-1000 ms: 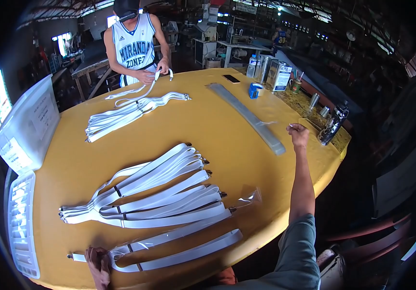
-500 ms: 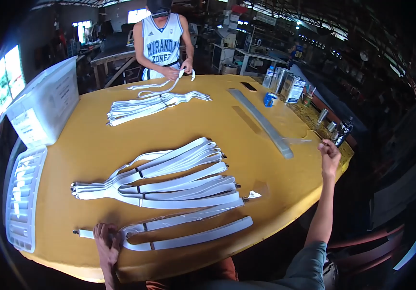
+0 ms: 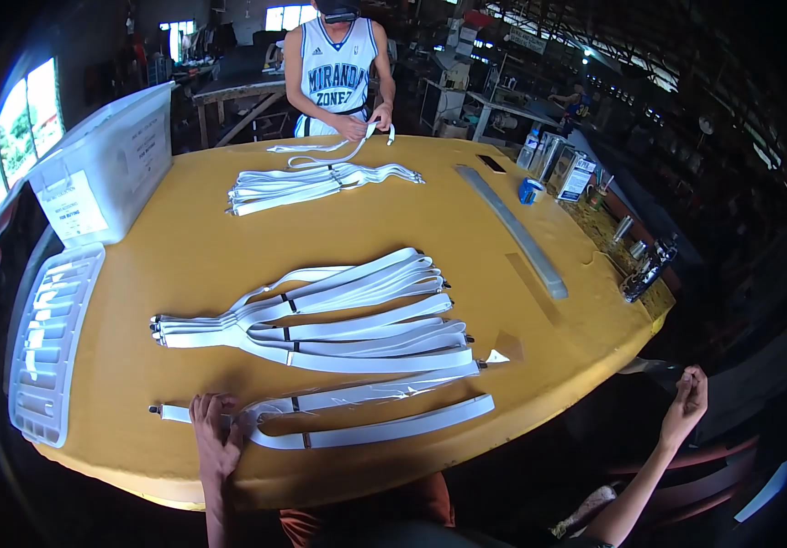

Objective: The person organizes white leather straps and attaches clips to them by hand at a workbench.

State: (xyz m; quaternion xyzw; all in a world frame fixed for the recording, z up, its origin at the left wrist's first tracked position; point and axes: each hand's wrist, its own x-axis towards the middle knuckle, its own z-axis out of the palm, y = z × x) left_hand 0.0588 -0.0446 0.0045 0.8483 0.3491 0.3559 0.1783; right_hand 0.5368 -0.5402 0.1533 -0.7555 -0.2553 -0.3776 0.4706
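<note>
My left hand [image 3: 217,431], fingers bent and closed, holds a pair of white suspenders [image 3: 402,425] down near the join of its straps. One short strap end with a dark clip [image 3: 157,409] sticks out to the left of that hand. Clear, shiny film or thread [image 3: 366,395] lies along the upper strap. Beyond the table's right edge, my right hand [image 3: 686,402] is raised with its fingertips pinched together; a faint pale streak shows to its left, too blurred to name. Just behind the single pair lies a stack of white suspenders [image 3: 357,315] with dark clips and sliders.
Across the yellow table [image 3: 320,230], a co-worker [image 3: 338,73] handles a white strap behind another suspenders pile [image 3: 311,183]. A white box [image 3: 128,173] and clear plastic tray [image 3: 51,347] stand left. A long metal bar [image 3: 512,228], blue tape roll [image 3: 530,191] and cans [image 3: 576,178] sit right.
My right hand has moved right and down, from over the table's right side to past its edge. The left hand stays on the suspenders. The whole view has shifted slightly.
</note>
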